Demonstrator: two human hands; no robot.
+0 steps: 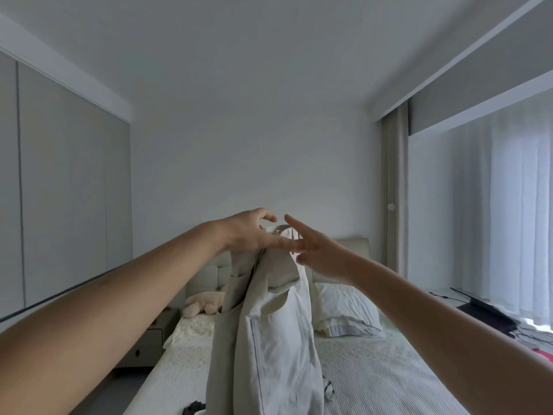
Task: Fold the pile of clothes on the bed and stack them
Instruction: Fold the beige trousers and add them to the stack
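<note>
1. We hold a pale beige garment up in the air over the bed. It hangs straight down in long folds, and its bottom runs out of view at the lower edge.
2. Our left hand grips the top of the garment. The thumb and fingers curl round the cloth up there.
3. Our right hand is just beside the left one, right at the top of the cloth. One finger points up and out. The lower fingers seem to pinch the cloth, but we cannot tell for sure.
4. Our two hands are close together, and they touch or almost touch.
5. A small dark piece of clothing lies on the bed near the bottom edge, left of the hanging garment.
6. A white pillow sits at the head of the bed, and a soft toy lies to the left of it.
7. Curtains hang on the right.
</note>
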